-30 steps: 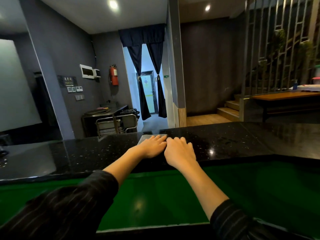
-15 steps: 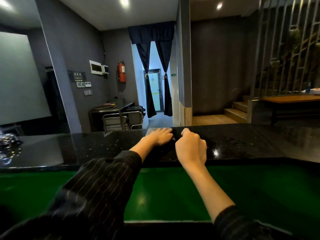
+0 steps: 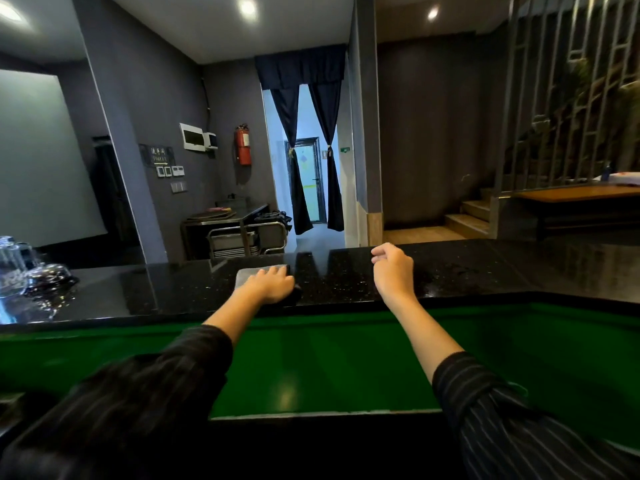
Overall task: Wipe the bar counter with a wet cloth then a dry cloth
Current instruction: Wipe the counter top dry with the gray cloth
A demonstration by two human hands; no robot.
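A black speckled bar counter point(image 3: 485, 271) runs across the middle of the head view. A folded grey cloth point(image 3: 247, 273) lies flat on it, left of centre. My left hand point(image 3: 272, 284) rests palm down on the cloth and covers most of it; only its left and far edges show. My right hand point(image 3: 393, 271) hangs just above the counter, to the right of the cloth and apart from it. Its fingers are loosely curled with nothing in them.
Glassware point(image 3: 14, 265) and a dark domed object point(image 3: 48, 277) stand on the counter at far left. Below the counter's near edge lies a green surface point(image 3: 311, 368). Beyond the counter are a metal cart point(image 3: 247, 239), a curtained doorway point(image 3: 311, 181) and stairs point(image 3: 471, 216).
My right hand has lifted off the cloth and moved right, curling its fingers. My left hand has slid the cloth to the left along the counter. The view has swung left.
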